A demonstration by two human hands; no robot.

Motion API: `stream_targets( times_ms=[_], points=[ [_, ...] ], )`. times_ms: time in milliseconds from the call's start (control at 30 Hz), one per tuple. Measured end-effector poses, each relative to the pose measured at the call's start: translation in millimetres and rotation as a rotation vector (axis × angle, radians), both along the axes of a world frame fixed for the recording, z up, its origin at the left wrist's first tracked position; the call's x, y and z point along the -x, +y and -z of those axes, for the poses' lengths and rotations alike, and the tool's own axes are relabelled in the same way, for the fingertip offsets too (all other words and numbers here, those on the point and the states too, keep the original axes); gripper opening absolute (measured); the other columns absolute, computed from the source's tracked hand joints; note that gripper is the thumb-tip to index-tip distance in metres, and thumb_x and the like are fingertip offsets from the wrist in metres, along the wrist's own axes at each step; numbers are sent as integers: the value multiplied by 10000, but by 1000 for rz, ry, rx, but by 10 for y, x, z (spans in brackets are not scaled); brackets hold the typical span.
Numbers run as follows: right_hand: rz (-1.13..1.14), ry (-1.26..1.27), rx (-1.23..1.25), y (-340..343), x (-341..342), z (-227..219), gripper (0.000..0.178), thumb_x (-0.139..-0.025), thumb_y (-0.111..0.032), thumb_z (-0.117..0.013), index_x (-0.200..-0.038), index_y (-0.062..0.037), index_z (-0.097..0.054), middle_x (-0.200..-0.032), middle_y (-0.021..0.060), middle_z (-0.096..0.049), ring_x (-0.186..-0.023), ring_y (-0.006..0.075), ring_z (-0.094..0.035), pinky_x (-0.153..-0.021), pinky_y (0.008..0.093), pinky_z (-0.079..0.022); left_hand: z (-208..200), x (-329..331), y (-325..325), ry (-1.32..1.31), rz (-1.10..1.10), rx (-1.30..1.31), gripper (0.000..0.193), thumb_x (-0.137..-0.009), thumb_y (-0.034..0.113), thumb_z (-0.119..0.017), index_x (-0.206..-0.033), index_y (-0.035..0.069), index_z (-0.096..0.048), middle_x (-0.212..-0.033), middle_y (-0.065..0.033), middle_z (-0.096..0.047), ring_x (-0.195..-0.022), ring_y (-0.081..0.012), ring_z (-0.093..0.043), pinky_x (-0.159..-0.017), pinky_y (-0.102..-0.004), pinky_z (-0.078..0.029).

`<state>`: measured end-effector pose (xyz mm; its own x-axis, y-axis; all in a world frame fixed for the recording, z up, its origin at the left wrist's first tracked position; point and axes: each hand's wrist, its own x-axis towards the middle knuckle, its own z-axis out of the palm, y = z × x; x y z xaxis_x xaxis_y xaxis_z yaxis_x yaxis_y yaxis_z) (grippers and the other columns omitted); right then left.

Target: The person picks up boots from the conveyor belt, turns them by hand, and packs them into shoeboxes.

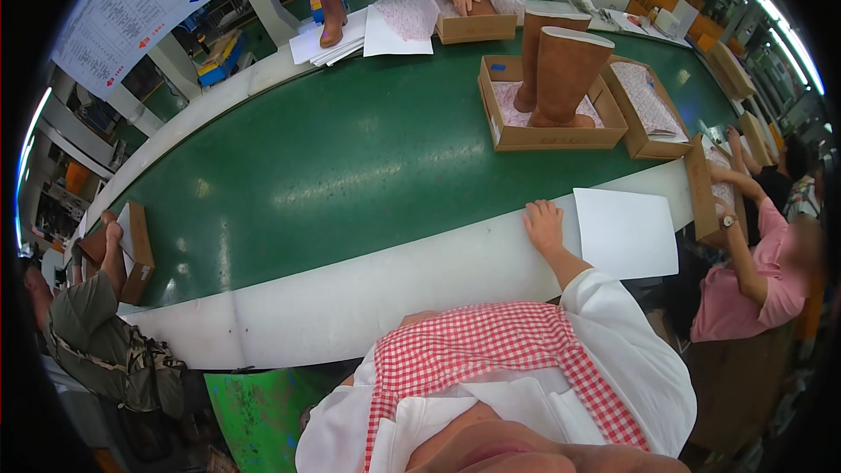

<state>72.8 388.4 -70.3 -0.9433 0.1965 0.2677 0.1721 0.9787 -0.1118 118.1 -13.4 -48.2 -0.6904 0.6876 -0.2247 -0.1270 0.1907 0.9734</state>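
My right hand [545,226] lies palm down on the white ledge [412,264], its fingers stretched toward the green belt. It holds nothing, and a sheet of white paper [625,234] lies just to its right. Of my left hand [420,319], only a strip of skin shows above the red checked apron; its fingers are hidden. Beyond my right hand, a pair of tall brown boots [568,79] stands upright in an open cardboard box [561,138] on the belt, with patterned wrapping paper under them.
Another open box [650,147] with wrapping paper stands right of the boots. Co-workers handle boxes at the left [136,254], the far side [477,31] and the right [703,201]. Across the belt, a single boot [329,9] stands by stacked white sheets [337,39].
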Motion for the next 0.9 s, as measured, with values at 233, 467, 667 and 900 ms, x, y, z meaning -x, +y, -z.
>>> stream_targets(
  times_ms=[233,467,667,900],
  points=[
    [-3,3,-8,-11,27,10,302,-850,-262,-577,-1110,-111,-550,-1152,77,-523,-1095,238,-433,-909,416,-315,-172,-71,-78,-36,-24,28,338,-836,249,-613,-1099,38,-633,-1130,-129,-608,-1126,-266,-519,-998,-371,-357],
    [13,-50,22,-82,39,-54,310,-872,-285,-548,-1129,-111,-548,-1178,72,-519,-1125,231,-421,-928,413,-303,-333,-113,-186,-77,-48,54,330,-834,243,-616,-1093,39,-636,-1126,-127,-610,-1119,-261,-523,-992,-366,-363],
    [27,-86,2,-111,54,-68,308,-884,-295,-530,-1135,-117,-549,-1193,69,-517,-1140,225,-415,-940,407,-297,-459,-171,-283,-114,-66,76,323,-833,238,-618,-1087,40,-638,-1123,-125,-613,-1114,-257,-527,-986,-361,-367],
    [29,-92,-11,-122,73,-41,307,-892,-299,-519,-1136,-114,-549,-1195,83,-516,-1127,236,-423,-942,407,-302,-620,-222,-421,-155,-78,114,315,-832,232,-620,-1081,41,-641,-1119,-123,-615,-1107,-253,-531,-980,-356,-373]
  ],
)
